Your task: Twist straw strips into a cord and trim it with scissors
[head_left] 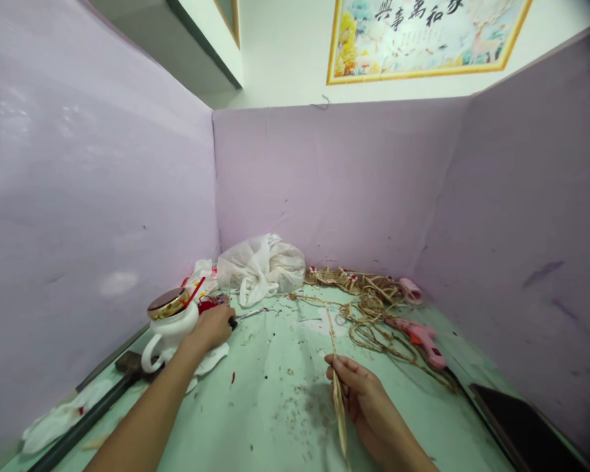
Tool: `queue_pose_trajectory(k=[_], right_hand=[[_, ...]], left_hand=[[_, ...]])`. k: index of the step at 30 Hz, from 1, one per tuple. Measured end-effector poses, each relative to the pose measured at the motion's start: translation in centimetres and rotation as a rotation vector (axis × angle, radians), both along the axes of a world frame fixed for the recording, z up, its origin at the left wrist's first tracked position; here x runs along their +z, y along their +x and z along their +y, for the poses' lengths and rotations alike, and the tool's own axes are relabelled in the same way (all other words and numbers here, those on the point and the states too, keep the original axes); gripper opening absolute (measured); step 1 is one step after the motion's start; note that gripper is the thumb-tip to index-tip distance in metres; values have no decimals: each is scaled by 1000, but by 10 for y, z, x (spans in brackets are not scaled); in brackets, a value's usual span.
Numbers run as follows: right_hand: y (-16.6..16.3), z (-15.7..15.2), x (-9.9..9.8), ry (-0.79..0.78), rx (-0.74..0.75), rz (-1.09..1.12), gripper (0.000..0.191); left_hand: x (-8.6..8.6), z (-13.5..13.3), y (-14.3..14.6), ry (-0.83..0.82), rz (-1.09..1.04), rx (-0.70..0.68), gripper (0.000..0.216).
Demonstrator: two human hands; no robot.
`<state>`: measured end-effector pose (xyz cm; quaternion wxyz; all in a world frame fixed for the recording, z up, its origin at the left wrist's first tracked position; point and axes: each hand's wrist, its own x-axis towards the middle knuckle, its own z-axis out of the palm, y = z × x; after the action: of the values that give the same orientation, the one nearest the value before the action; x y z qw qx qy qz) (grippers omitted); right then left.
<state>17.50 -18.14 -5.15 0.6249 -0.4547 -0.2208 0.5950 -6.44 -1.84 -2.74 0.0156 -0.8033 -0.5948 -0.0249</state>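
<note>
My left hand [219, 323] reaches to the left side of the table, beside a white mug. Its fingers are closed at the black handle of a thin metal-bladed tool [250, 314], whose blade points right; most of the handle is hidden. Red thread or yarn [209, 303] lies just behind this hand. Nearer to me, my right hand [361, 390] pinches a tan twine strand [331, 324] between thumb and fingers. Below the pinch a flat, pale, leaf-like strip [341, 413] hangs down toward me. The strand's far end runs back along the table.
A lidded white mug [177, 328] and a hammer [105, 393] stand at the left. A white plastic bag [263, 269] sits at the back. Twine coils [373, 308], a pink glue gun [425, 341] and a dark flat object [526, 426] lie right. Purple panels [339, 183] enclose the table.
</note>
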Motion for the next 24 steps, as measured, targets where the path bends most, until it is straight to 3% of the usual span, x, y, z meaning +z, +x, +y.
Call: queue_pose_trajectory(k=[6, 13, 19, 21, 24], right_hand=[[-1, 0, -3, -5, 15, -12, 30], [-2, 2, -5, -22, -2, -13, 33], [1, 2, -3, -50, 3, -24, 30], [1, 2, -3, -55, 11, -28, 29], [1, 2, -4, -55, -3, -36, 28]], left_hand=[[-4, -7, 6, 16, 35, 106, 29], [-2, -15, 13, 23, 12, 126, 26], [3, -21, 20, 187, -105, 199, 37], [6, -26, 27, 274, -217, 183, 35], [7, -35, 42, 319, -639, 59, 21]])
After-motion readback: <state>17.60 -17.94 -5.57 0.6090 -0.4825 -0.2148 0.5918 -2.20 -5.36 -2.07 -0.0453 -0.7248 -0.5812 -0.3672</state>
